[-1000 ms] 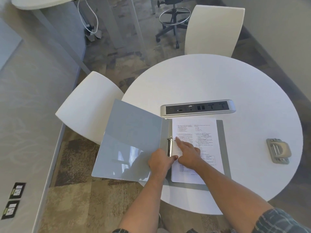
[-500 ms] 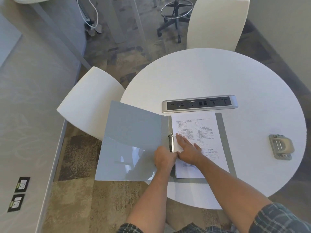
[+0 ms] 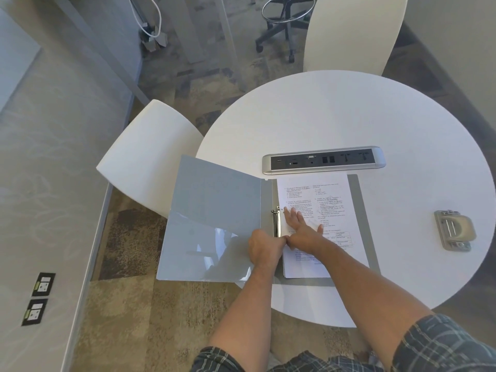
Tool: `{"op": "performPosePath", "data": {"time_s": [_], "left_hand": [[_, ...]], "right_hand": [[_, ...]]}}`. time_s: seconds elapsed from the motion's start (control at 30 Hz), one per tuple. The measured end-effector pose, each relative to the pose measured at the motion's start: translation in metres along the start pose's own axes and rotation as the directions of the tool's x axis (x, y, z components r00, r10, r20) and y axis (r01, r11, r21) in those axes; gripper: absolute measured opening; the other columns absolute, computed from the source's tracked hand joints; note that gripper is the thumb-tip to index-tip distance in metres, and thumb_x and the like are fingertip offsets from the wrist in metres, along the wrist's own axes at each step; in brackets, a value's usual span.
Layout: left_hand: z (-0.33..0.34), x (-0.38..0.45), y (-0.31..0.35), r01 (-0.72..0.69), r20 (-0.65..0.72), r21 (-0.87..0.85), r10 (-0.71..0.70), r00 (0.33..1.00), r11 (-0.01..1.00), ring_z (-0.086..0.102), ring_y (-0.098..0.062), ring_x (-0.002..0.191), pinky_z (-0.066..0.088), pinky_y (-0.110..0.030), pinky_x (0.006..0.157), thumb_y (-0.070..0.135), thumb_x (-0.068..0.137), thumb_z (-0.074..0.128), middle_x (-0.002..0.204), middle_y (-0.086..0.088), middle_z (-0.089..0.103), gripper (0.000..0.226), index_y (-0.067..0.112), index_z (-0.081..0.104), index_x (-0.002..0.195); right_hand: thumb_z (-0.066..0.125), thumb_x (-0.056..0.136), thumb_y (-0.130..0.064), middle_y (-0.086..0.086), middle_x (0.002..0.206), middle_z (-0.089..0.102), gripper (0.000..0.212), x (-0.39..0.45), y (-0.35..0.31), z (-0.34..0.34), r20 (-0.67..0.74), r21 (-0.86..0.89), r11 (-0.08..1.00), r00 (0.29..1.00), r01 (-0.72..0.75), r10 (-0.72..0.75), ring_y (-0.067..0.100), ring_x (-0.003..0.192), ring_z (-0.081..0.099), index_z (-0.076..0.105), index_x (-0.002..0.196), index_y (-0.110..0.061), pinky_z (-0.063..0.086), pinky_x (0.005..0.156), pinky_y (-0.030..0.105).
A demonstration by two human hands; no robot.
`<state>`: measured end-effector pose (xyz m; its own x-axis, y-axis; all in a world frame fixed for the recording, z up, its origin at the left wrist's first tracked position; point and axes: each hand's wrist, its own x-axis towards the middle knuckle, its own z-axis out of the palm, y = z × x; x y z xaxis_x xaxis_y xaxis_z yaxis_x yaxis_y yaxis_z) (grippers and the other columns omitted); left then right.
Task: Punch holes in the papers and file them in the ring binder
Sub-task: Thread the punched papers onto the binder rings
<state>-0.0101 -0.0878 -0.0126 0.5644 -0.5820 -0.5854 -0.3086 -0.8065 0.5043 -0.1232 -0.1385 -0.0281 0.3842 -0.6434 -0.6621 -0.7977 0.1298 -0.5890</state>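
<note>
A grey ring binder [image 3: 214, 210] lies open at the table's left edge, its left cover hanging past the rim. Printed papers [image 3: 332, 210] rest on its right half, beside the metal ring mechanism [image 3: 276, 222]. My right hand [image 3: 300, 232] lies flat on the papers, fingers spread and pointing toward the upper ring. My left hand [image 3: 264, 248] is curled at the lower end of the ring mechanism, thumb against my right hand; what it grips is hidden. A metal hole punch [image 3: 453, 230] sits alone at the table's right side.
The round white table [image 3: 349, 116] carries a silver power and socket strip [image 3: 323, 160] just beyond the binder. White chairs stand at the left [image 3: 145, 157] and the far side [image 3: 351, 30]. An office stool base [image 3: 281, 22] and cables are on the carpet beyond.
My right hand has flattened from a pointing finger to a spread palm on the papers. The view has shifted slightly; the binder, the papers and my left hand stay in place.
</note>
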Motion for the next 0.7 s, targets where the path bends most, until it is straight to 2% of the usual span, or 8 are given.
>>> {"op": "performPosePath", "data": {"time_s": [0.17,0.23,0.3,0.37,0.5,0.57,0.63,0.7], "left_hand": [[0.001,-0.005,-0.003,-0.037,-0.015,-0.019,0.036,0.999,0.999,0.050,-0.020,0.050,0.030,-0.021,0.042,0.034,0.063,0.088,0.052,0.002,0.052,0.035,0.011,0.062,0.064],[0.001,-0.006,-0.003,-0.058,-0.028,-0.020,0.057,0.998,0.998,0.051,-0.022,0.049,0.029,-0.022,0.041,0.030,0.066,0.087,0.053,-0.005,0.057,0.032,0.013,0.061,0.061],[0.002,-0.008,-0.001,-0.073,-0.033,-0.027,0.072,0.997,0.997,0.061,-0.026,0.056,0.029,-0.022,0.042,0.022,0.069,0.084,0.065,-0.011,0.066,0.023,0.008,0.066,0.065],[0.001,-0.009,-0.001,-0.085,-0.028,-0.024,0.085,0.996,0.996,0.054,-0.022,0.050,0.030,-0.023,0.043,0.017,0.072,0.081,0.054,-0.004,0.056,0.026,0.012,0.059,0.059],[0.002,-0.006,-0.005,-0.106,-0.016,0.001,0.106,0.994,0.994,0.048,-0.017,0.054,0.032,-0.022,0.046,0.025,0.074,0.083,0.054,0.005,0.047,0.035,0.017,0.052,0.060],[0.002,-0.004,-0.007,-0.116,-0.014,0.007,0.116,0.993,0.993,0.046,-0.016,0.054,0.031,-0.022,0.045,0.032,0.076,0.084,0.056,0.006,0.047,0.037,0.017,0.052,0.063],[0.001,-0.004,-0.008,-0.132,-0.010,0.015,0.133,0.991,0.991,0.047,-0.015,0.055,0.031,-0.022,0.046,0.036,0.078,0.083,0.058,0.006,0.048,0.041,0.019,0.049,0.064],[0.001,-0.004,-0.009,-0.140,-0.002,0.025,0.140,0.990,0.990,0.051,-0.016,0.057,0.036,-0.023,0.049,0.039,0.079,0.082,0.061,0.005,0.053,0.041,0.020,0.049,0.065]], "right_hand": [[0.058,0.080,-0.004,-0.016,0.169,-0.014,0.110,0.000,-0.001,-0.002,0.010,0.014,1.000,1.000,-0.003,0.003,0.008,0.155,-0.013,-0.005,0.159,-0.048,-0.016,0.117,0.063],[0.059,0.079,-0.005,-0.016,0.169,-0.014,0.111,0.001,-0.001,-0.003,0.016,0.023,1.000,1.000,-0.005,0.005,0.008,0.156,-0.013,-0.004,0.158,-0.049,-0.015,0.117,0.064],[0.060,0.078,-0.005,-0.015,0.169,-0.014,0.112,0.001,-0.001,-0.002,0.021,0.027,1.000,1.000,-0.012,0.011,0.009,0.155,-0.014,-0.003,0.157,-0.051,-0.016,0.116,0.064],[0.061,0.078,-0.005,-0.016,0.169,-0.014,0.111,0.001,-0.003,-0.001,0.018,0.034,0.999,1.000,-0.018,0.017,0.009,0.155,-0.015,-0.003,0.157,-0.053,-0.016,0.116,0.064],[0.063,0.085,-0.011,-0.016,0.169,-0.011,0.103,0.000,-0.003,-0.001,0.011,0.065,0.998,1.000,-0.021,0.020,0.009,0.156,-0.014,0.001,0.158,-0.051,-0.018,0.115,0.063],[0.065,0.088,-0.012,-0.017,0.169,-0.001,0.095,-0.003,0.000,-0.002,-0.030,0.137,0.991,1.000,-0.004,0.008,0.009,0.157,-0.004,0.014,0.159,-0.049,-0.018,0.117,0.059],[0.066,0.087,-0.007,-0.015,0.167,0.021,0.083,-0.008,0.004,-0.002,-0.164,0.296,0.955,0.986,0.027,0.022,0.014,0.155,0.018,0.034,0.155,-0.043,-0.004,0.125,0.053],[0.065,0.088,-0.004,-0.007,0.160,0.041,0.070,-0.017,0.014,0.000,-0.371,0.350,0.934,0.926,0.065,0.074,0.020,0.146,0.039,0.048,0.150,-0.032,0.028,0.124,0.045]]}}
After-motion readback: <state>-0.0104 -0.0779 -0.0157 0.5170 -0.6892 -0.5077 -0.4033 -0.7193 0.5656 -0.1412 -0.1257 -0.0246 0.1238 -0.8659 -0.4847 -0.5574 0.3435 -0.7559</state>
